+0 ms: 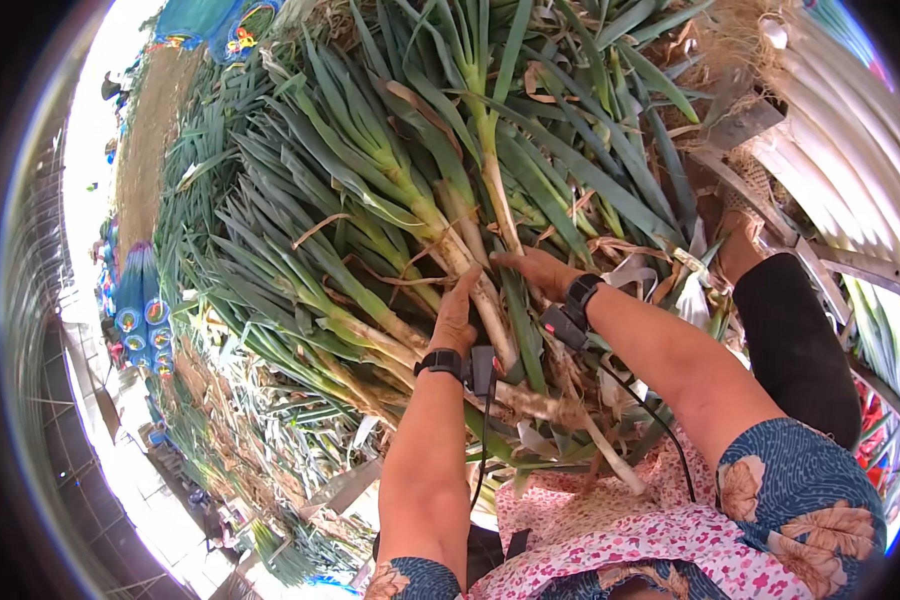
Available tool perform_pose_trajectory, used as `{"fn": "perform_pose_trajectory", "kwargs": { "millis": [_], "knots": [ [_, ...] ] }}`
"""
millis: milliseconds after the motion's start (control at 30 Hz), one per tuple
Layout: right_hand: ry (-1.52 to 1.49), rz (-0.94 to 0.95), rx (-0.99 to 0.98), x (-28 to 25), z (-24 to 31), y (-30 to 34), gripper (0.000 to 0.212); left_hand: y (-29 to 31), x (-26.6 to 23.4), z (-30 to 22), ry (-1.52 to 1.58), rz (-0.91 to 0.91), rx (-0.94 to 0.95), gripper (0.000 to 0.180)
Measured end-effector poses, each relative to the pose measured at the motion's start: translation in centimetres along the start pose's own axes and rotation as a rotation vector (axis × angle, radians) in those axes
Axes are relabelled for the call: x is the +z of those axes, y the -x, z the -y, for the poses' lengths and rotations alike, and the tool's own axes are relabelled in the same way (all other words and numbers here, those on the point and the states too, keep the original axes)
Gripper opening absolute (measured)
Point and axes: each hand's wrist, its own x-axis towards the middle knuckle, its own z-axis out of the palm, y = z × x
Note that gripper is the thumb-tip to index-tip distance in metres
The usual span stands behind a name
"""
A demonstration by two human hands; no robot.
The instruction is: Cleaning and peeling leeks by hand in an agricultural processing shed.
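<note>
I'd call this gathering: left hand [455, 322] at nine o'clock of the leek [491, 318], right hand [542, 272] at two — grips too hidden to tell — next needing a secure hold.

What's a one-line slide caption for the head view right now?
Left hand and right hand at the pale stalks of heaped green onions, beyond a pink floral apron.

A long green onion [432, 222] lies slanting on a big heap of green onions [300, 240], its pale stem toward the heap's front edge, its leaves spreading back and left. Just to its right, a thinner onion [488, 140] fans its green leaves toward the back edge.
</note>
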Motion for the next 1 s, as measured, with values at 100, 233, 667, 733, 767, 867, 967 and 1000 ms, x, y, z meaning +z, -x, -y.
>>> {"fn": "perform_pose_trajectory", "kwargs": {
  "millis": [100,233,667,733,767,867,967,1000],
  "knots": [
    [-0.114,0.076,0.018,3.5,1.7,0.5,0.042,3.4,-1.2,-0.4,0.058,0.115,0.132,0.038],
    [-0.013,0.035,-0.250,8.0,5.7,6.7,0.046,11.4,-1.6,-2.2,0.142,0.038,0.261,0.036],
    [0.412,-0.256,-0.429,22.9,0.1,2.7,0.069,18.0,-10.4,1.1,-0.412,-0.525,0.589,0.081],
    [0.339,-0.365,-0.382,21.0,-1.2,0.0,0.069,15.2,-8.9,2.4,-0.629,-0.674,0.705,0.090],
    [0.244,-0.261,-0.344,19.4,-1.8,-0.7,0.069,14.9,-7.5,2.6,-0.821,-0.851,0.576,0.093],
    [0.331,-0.151,-0.196,18.1,-1.4,1.3,0.072,14.8,-5.5,2.6,-0.952,-0.994,0.428,0.100],
    [0.451,-0.170,-0.124,19.3,-2.1,1.6,0.073,14.0,-6.4,3.8,-1.042,-1.056,0.449,0.104],
    [0.477,-0.216,-0.156,19.6,-2.2,1.9,0.073,13.9,-7.0,4.4,-1.015,-1.058,0.540,0.101]
  ]
}}
